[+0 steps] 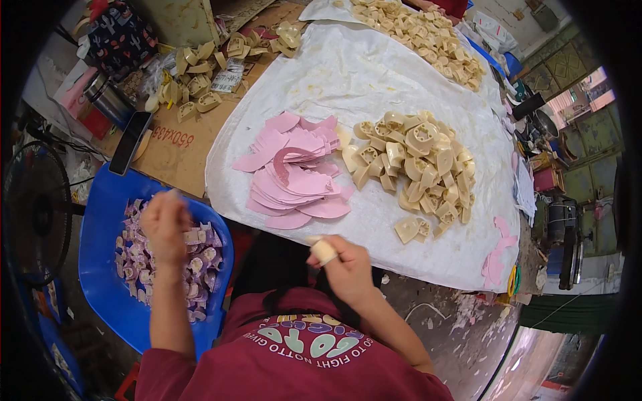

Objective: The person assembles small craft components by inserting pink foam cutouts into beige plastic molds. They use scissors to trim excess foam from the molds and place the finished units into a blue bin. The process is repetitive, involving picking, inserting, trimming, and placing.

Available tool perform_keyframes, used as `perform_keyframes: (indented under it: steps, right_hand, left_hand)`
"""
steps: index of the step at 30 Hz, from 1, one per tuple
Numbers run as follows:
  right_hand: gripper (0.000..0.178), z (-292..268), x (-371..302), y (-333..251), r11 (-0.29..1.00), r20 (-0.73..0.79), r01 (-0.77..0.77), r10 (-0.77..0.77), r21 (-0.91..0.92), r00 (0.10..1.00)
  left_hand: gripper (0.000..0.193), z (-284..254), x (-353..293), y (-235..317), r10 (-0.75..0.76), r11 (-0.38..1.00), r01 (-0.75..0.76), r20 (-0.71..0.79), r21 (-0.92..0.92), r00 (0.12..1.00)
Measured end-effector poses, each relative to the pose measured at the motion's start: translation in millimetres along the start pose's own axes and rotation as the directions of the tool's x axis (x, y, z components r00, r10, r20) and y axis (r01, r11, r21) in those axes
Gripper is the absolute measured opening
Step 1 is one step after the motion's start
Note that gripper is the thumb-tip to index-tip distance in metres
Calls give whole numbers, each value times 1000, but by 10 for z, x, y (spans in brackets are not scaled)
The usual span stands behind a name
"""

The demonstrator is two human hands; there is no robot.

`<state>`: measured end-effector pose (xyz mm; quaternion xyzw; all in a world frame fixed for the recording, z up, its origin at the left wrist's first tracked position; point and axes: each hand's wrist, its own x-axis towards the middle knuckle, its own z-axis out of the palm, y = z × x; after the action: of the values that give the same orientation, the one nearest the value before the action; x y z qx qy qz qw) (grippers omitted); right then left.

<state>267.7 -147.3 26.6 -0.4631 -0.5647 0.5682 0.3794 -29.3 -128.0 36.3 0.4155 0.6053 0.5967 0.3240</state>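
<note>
My right hand (344, 269) is closed around a beige moulded plastic block (324, 252), shaped like a shoe heel, just off the table's front edge. Above the blue bin (107, 267) my left hand (166, 227) is raised, fingers curled and blurred; a pale bit shows at its fingertips, too smeared to name. Inside the bin lie many pink-and-beige pieces (197, 264), like covered blocks. Fanned-out pink cut sheets (291, 180) lie on the white cloth (281, 87). To their right is a heap of bare beige blocks (421, 157).
Another beige heap (428, 40) covers the far end, with a person's arm (448, 5) behind it. At the left stand a metal flask (110, 100), a phone (130, 142) and a black fan (39, 207). Pink scraps (498, 254) lie at the cloth's right edge.
</note>
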Motion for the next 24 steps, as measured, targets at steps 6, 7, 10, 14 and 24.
perform_keyframes:
  steps: [6, 7, 10, 14, 24]
  right_hand:
    - [16, -177, 285, -67, 946, -191, 191, -245, -262, 951]
    - [17, -153, 422, -148, 860, -194, 304, -408, -410, 892]
    - [26, -105, 908, -388, 604, -51, 453, -634, -655, 771]
    - [30, -36, 1465, -339, 385, 162, 483, -626, -786, 763]
    - [9, -504, 1346, -593, 740, -206, 200, -418, -642, 885]
  left_hand:
    - [34, -1119, -228, -538, 242, 356, 37, -131, 934, 961]
    - [46, -1070, -232, -401, 87, 411, 130, -180, 903, 980]
    - [38, -684, -157, -178, 362, 596, -169, -75, 785, 929]
    - [28, 112, -102, 132, 538, 659, -556, 199, 506, 819]
    - [27, 1176, -324, 196, 254, 962, -268, 553, -57, 794]
